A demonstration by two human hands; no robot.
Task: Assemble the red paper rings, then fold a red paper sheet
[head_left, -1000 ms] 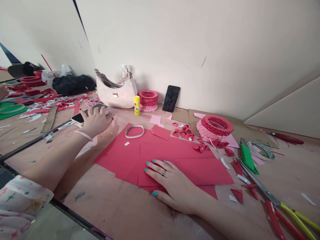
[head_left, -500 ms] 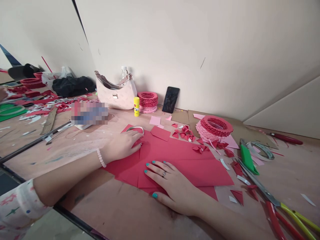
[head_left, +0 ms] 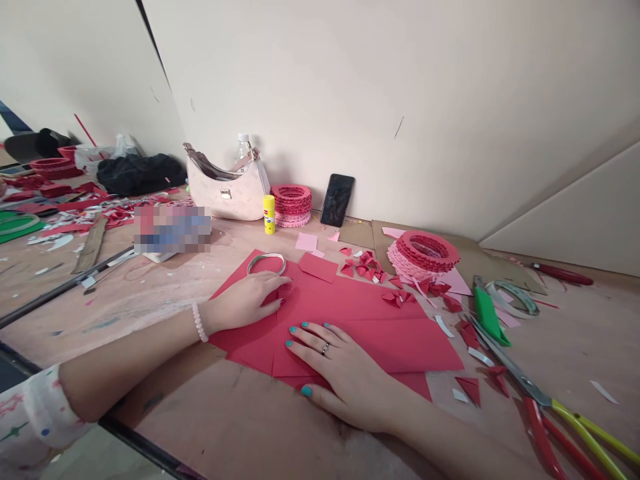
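Large red paper sheets (head_left: 380, 320) lie overlapped on the tabletop in front of me. My right hand (head_left: 345, 373) rests flat on their near edge, fingers spread. My left hand (head_left: 250, 300), with a bead bracelet at the wrist, lies on the sheets' left part, fingers curled down onto the paper; nothing shows in them. A roll of tape (head_left: 267, 264) lies just beyond my left hand. A small red square (head_left: 318, 267) sits on the sheets behind it.
Scissors with red and yellow handles (head_left: 540, 407), a green cutter (head_left: 487, 313) and a tape ring (head_left: 515, 297) lie at right. Stacked red-pink paper rings (head_left: 425, 257), folded red bits (head_left: 367, 267), a glue stick (head_left: 269, 213), a pale handbag (head_left: 225, 190) and a leaning phone (head_left: 337, 200) stand behind.
My left hand left the object at the left and came across onto the red sheets near the tape roll. My right hand stayed flat on the paper.
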